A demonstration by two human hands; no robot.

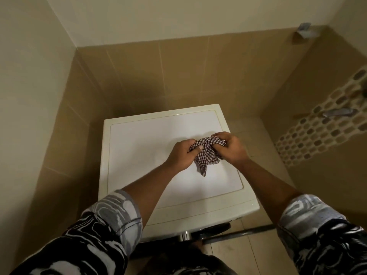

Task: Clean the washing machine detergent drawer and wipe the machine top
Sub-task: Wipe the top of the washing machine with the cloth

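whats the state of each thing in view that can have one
checkered cloth: bunched, held over the machine top, one corner hanging down
left hand: grips the cloth
right hand: grips the cloth
washing machine top: flat, white; wet or dry cannot be told
wall tap: no water seen running

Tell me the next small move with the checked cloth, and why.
Probably press the checked cloth down onto the machine top and start wiping: the left hand and right hand both grip it bunched above the surface, one corner hanging.
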